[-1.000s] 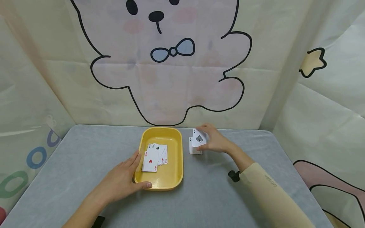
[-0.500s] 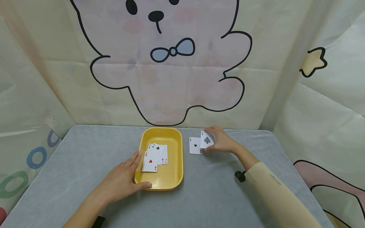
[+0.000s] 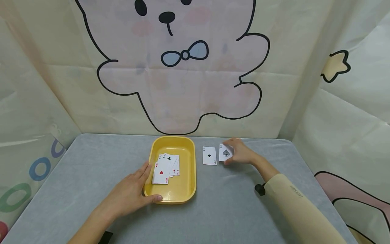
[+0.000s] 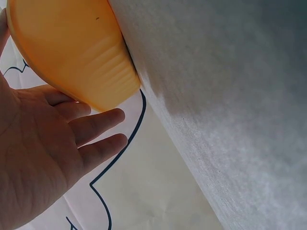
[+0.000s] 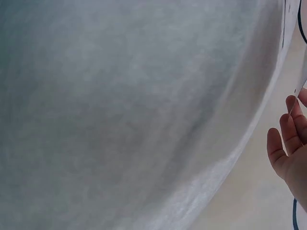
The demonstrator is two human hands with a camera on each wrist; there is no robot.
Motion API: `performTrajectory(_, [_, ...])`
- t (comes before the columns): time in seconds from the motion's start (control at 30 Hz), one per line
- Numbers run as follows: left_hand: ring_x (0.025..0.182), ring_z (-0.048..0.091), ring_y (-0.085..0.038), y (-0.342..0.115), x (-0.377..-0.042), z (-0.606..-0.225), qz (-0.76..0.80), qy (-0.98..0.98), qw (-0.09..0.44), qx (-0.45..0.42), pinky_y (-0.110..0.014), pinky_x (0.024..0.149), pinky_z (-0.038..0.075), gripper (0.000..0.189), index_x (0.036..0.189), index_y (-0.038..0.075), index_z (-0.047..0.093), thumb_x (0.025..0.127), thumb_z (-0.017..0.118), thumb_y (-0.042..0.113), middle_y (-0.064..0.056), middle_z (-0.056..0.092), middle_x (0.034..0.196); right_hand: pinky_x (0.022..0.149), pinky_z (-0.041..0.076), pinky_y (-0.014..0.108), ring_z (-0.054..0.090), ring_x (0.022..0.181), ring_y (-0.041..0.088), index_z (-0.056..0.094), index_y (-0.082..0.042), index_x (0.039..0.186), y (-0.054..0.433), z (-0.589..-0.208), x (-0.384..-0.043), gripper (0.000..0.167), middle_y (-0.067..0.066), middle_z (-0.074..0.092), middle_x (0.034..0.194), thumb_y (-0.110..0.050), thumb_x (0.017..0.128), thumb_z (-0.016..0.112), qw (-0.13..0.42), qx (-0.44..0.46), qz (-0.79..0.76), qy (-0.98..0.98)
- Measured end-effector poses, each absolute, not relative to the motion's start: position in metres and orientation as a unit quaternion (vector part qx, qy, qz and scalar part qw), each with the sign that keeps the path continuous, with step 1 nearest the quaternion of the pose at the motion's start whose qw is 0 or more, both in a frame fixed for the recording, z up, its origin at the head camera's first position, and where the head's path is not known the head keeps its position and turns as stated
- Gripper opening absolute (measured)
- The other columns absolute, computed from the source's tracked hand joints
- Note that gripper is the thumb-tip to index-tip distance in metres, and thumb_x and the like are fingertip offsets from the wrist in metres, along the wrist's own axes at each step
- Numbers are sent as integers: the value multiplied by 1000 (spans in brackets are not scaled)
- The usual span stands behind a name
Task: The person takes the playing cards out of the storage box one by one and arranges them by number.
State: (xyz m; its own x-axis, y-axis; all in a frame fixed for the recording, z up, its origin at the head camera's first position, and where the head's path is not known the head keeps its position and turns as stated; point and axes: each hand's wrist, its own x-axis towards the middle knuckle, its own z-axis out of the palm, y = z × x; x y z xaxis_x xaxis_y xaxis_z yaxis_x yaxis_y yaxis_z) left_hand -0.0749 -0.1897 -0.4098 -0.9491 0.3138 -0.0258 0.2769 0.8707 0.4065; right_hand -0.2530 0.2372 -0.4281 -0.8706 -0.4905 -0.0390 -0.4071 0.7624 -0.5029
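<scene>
The right hand (image 3: pixel 242 152), thumb and fingers half-closed, pinches a white rectangular ace-of-spades card (image 3: pixel 225 154) on or just over the grey cloth-covered table (image 3: pixel 213 210). It has moved right, off the white ace-of-clubs card (image 3: pixel 209 156), so both faces show. Its spade points toward the pale printed backdrop (image 3: pixel 182 101), long axis running near to far. The left hand (image 3: pixel 134 186), fingers nearly straight, touches the yellow round-cornered plastic tray (image 3: pixel 188 184).

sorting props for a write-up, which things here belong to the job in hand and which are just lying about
Seems part of the job:
ace of spades, held by the right fingers
ace of clubs, lying beside it
yellow tray, touched by the left fingers
cards inside the tray

Seems just surroundings:
grey table
cartoon sheet behind
</scene>
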Motion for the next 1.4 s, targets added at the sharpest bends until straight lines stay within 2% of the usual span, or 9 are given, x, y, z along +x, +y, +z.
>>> performTrajectory(0.2, [144, 46, -43, -190, -75, -410, 205, 966, 53, 149, -64, 113, 38, 120, 163, 0, 30, 82, 68, 80, -19, 28, 170, 115, 33, 61, 47, 134, 47, 58, 10, 141, 241, -434, -256, 87, 28, 58, 141, -22, 68, 94, 100, -247, -238, 934])
performTrajectory(0.5, [144, 47, -44, -190, -75, -409, 204, 966, 52, 149, -64, 112, 39, 119, 164, 1, 30, 83, 70, 78, -18, 28, 170, 115, 33, 62, 39, 139, 49, 57, 9, 142, 240, -435, -253, 87, 30, 52, 147, -20, 69, 93, 121, -240, -229, 936])
performTrajectory(0.63, [143, 47, -44, -190, -74, -409, 205, 966, 51, 150, -64, 112, 40, 119, 164, 0, 30, 83, 70, 78, -18, 29, 170, 113, 35, 62, 41, 136, 49, 58, 9, 141, 240, -435, -253, 87, 30, 53, 146, -20, 68, 94, 123, -245, -221, 936])
performTrajectory(0.83, [142, 48, -45, -189, -74, -409, 207, 965, 48, 150, -64, 112, 40, 118, 163, 0, 31, 83, 72, 76, -19, 29, 169, 116, 33, 64, 42, 138, 51, 58, 9, 140, 241, -435, -253, 85, 30, 53, 146, -18, 68, 93, 125, -247, -226, 934])
performTrajectory(0.97, [141, 48, -47, -190, -74, -409, 207, 966, 52, 147, -63, 111, 41, 119, 163, 0, 30, 82, 70, 78, -18, 28, 170, 117, 31, 63, 43, 138, 49, 58, 10, 141, 242, -431, -254, 84, 30, 55, 145, -19, 70, 92, 123, -256, -230, 931])
performTrajectory(1.1, [142, 47, -48, -190, -75, -409, 205, 967, 56, 142, -63, 111, 41, 120, 164, 2, 29, 82, 69, 79, -17, 28, 170, 118, 30, 63, 42, 142, 47, 53, 7, 147, 242, -422, -254, 86, 27, 51, 150, -22, 75, 89, 139, -240, -255, 926])
performTrajectory(1.27, [142, 47, -47, -189, -76, -410, 202, 968, 55, 140, -62, 111, 42, 120, 164, 2, 29, 82, 70, 79, -17, 28, 170, 115, 35, 65, 41, 144, 45, 46, -3, 156, 241, -413, -250, 87, 21, 45, 158, -27, 82, 86, 168, -197, -311, 915])
performTrajectory(1.4, [142, 47, -47, -189, -76, -410, 201, 968, 60, 136, -62, 111, 42, 122, 164, 1, 29, 81, 70, 80, -16, 28, 170, 113, 39, 65, 44, 142, 45, 43, -6, 159, 238, -408, -246, 83, 19, 44, 159, -28, 88, 81, 181, -191, -343, 902])
